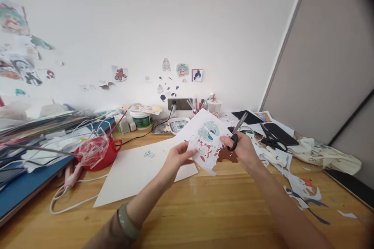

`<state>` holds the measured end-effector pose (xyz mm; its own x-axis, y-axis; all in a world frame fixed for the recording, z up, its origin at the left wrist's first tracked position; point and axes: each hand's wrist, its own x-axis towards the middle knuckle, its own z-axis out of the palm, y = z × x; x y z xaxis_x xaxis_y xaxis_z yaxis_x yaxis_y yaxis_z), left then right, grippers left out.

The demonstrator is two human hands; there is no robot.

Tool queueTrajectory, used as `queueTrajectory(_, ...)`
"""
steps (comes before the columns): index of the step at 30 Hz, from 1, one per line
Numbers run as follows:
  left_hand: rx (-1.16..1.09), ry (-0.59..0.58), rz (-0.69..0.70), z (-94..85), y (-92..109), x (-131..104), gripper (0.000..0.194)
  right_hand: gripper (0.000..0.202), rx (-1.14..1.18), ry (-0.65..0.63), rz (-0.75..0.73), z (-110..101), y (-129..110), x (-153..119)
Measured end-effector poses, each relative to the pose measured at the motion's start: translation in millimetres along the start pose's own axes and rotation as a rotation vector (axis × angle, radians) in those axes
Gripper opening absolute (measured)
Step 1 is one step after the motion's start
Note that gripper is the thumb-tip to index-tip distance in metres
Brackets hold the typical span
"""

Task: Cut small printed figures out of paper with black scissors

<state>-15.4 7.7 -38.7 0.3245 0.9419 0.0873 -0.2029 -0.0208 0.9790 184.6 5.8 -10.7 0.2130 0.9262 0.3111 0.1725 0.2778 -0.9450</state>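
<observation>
A white sheet of paper (209, 134) printed with teal, red and brown shapes is held up over the table, its lower edge cut ragged. My left hand (177, 159) pinches its left side between thumb and fingers. My right hand (244, 148) grips a pair of scissors (233, 140) with black handles, the blades pointing up and away. The right thumb reaches to the paper's right side. Below and left lies a large white board (131, 171) with small teal cut-outs (149, 155) on it.
A red pot (99, 153) with plastic wrap, a pink cabled tool (71, 177) and stacked papers stand left. A green-white tub (141, 120), patterned tray (177, 124) and lidded cup (214, 106) line the back. Second scissors (271, 138) and paper scraps (302, 186) lie right.
</observation>
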Motion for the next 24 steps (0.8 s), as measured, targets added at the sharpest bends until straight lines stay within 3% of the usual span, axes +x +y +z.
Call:
queueTrajectory(2, -0.052, 0.110, 0.088, -10.6, 8, 5, 0.028, 0.023, -0.020, -0.022, 0.013, 0, -1, 0)
queueTrajectory(6, -0.072, 0.169, 0.158, -28.9, 22, 10, 0.032, 0.022, -0.051, -0.086, 0.036, 2, -1, -3)
queueTrajectory(9, -0.002, 0.082, 0.090, -31.5, 25, 9, 0.030, 0.019, -0.055, -0.158, 0.061, 5, 0, -6)
queueTrajectory(13, 0.140, -0.117, -0.113, -27.2, 16, 7, 0.025, 0.022, -0.044, -0.237, 0.096, 12, 5, -8)
queueTrajectory(15, 0.169, -0.125, -0.164, -28.0, 11, 9, 0.023, 0.022, -0.030, -0.226, 0.095, 14, 8, -7)
queueTrajectory(21, 0.028, 0.092, -0.046, -42.3, 11, 16, 0.032, 0.025, 0.042, -0.038, 0.011, 1, 12, 4)
queueTrajectory(24, -0.034, 0.160, 0.033, -43.5, 14, 17, 0.036, 0.031, 0.087, -0.038, -0.018, -3, 11, 5)
